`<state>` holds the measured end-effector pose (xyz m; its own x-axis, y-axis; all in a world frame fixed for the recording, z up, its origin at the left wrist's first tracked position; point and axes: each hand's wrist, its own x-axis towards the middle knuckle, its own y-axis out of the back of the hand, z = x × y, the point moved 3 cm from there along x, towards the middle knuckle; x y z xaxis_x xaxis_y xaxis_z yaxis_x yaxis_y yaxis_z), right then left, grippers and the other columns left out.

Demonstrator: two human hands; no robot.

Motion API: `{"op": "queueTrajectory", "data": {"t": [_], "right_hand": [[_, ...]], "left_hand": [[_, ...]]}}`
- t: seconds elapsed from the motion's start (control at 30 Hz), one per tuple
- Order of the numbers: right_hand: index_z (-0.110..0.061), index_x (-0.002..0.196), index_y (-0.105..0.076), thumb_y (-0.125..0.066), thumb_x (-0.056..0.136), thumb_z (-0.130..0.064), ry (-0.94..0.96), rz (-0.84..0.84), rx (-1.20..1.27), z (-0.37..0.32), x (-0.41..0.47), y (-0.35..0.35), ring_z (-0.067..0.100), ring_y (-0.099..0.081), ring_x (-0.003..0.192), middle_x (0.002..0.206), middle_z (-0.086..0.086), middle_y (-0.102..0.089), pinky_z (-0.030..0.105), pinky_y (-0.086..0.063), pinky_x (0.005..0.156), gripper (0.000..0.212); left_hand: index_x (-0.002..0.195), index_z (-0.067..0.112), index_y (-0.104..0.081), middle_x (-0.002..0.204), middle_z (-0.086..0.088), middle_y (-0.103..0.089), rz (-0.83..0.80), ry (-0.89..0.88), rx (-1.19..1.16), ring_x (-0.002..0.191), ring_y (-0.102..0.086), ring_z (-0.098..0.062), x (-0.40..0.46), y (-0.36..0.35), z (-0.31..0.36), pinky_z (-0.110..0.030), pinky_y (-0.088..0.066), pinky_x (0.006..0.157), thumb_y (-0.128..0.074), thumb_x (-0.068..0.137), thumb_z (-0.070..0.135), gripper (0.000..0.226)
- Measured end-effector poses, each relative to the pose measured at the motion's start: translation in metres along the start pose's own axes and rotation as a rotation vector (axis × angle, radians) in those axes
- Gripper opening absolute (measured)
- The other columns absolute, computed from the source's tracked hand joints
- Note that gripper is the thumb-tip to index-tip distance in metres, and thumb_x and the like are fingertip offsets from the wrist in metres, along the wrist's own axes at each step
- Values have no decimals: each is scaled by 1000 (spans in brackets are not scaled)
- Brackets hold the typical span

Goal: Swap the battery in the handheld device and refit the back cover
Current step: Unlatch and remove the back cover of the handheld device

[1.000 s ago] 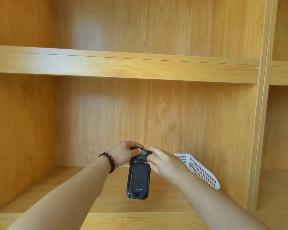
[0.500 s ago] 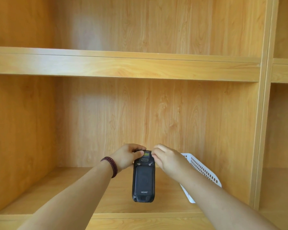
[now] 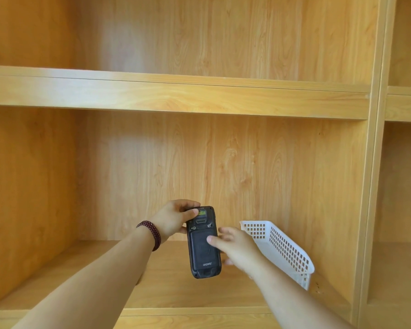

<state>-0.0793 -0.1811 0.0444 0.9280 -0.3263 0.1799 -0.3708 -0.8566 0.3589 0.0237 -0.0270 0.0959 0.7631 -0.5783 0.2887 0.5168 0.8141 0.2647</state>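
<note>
While the left hand (image 3: 173, 220) grips the handheld device (image 3: 203, 243) by its top, above the shelf (image 3: 166, 290), the relaxed right hand (image 3: 233, 244) thumbs its back cover (image 3: 203, 251); sliding it off likely comes next.

The right hand (image 3: 235, 245) leaves the top of the handheld device (image 3: 203, 243) and slides toward 6 o'clock; its thumb now rests on the back cover (image 3: 203, 251).

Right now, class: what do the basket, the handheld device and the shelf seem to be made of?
Basket: white plastic, judging by its moulded grid of holes. Handheld device: black matte plastic, perhaps rubberised, with printed logo. Shelf: smooth wood or wood-look laminate, grain visible.
</note>
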Motion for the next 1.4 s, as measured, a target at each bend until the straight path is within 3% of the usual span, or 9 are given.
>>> {"op": "queueTrajectory", "data": {"t": [0.17, 0.3, 0.4, 0.53, 0.7, 0.97, 1.17, 1.27, 1.4], "right_hand": [[-8, 113, -66, -62, 95, -18, -41, -158, 275, 10, -4, -12, 18, -71, 98, 108, 7, -74, 42, -62, 75, 21], [-7, 112, -66, -59, 97, -15, -17, -134, 318, 14, -4, -13, 17, -72, 99, 109, 9, -74, 45, -62, 76, 18], [-9, 111, -66, -59, 97, -15, -11, -124, 316, 16, -5, -10, 17, -71, 100, 110, 8, -73, 49, -60, 80, 17], [-10, 111, -66, -60, 96, -14, -7, -121, 309, 15, -6, -7, 16, -71, 100, 109, 6, -74, 49, -60, 82, 17], [-9, 109, -68, -60, 96, -15, -17, -127, 292, 17, -7, -6, 19, -72, 100, 107, 7, -75, 51, -60, 82, 16], [-8, 110, -68, -60, 96, -15, -17, -139, 320, 14, -12, -8, 17, -73, 96, 106, 8, -75, 40, -62, 70, 17], [-5, 111, -67, -58, 97, -14, -16, -150, 330, 11, -14, -7, 18, -73, 95, 107, 11, -74, 37, -62, 66, 19], [-5, 111, -67, -59, 97, -13, -11, -153, 332, 9, -16, -6, 19, -74, 93, 106, 11, -74, 36, -61, 63, 18], [-5, 111, -67, -58, 97, -13, -19, -165, 335, 10, -17, -6, 20, -73, 96, 107, 11, -74, 36, -61, 64, 18]], "left_hand": [[113, 23, -63, 112, -7, -68, -11, -59, 107, 100, -67, -18, 6, 8, 2, -29, -59, 78, -59, 96, 17, 19], [128, 27, -58, 117, 9, -66, -125, -123, 532, 103, -64, -4, 7, 24, 7, -27, -52, 95, -69, 86, 18, 45], [135, 32, -54, 113, 13, -63, -111, -284, 896, 94, -60, 1, 1, 26, 12, -23, -53, 86, -72, 81, 25, 57], [139, 28, -50, 111, 5, -64, -74, -440, 1109, 88, -57, -4, -6, 19, 20, -26, -54, 81, -68, 85, 34, 58], [133, 30, -54, 103, 4, -68, -88, -448, 1257, 90, -63, -8, -5, 17, 19, -33, -58, 73, -62, 84, 46, 53], [120, 27, -60, 86, 2, -69, -51, -461, 1363, 78, -67, -14, -1, 14, 19, -37, -59, 64, -53, 81, 56, 49], [123, 17, -56, 93, -4, -69, -60, -489, 1548, 81, -64, -21, -5, 8, 25, -35, -56, 68, -49, 90, 51, 48], [124, 13, -54, 86, -3, -60, -64, -528, 1640, 72, -52, -19, -6, 6, 27, -30, -47, 62, -45, 94, 50, 49], [124, 9, -54, 93, -7, -67, -81, -563, 1699, 71, -51, -21, -4, 6, 23, -30, -44, 60, -41, 96, 50, 51]]}}
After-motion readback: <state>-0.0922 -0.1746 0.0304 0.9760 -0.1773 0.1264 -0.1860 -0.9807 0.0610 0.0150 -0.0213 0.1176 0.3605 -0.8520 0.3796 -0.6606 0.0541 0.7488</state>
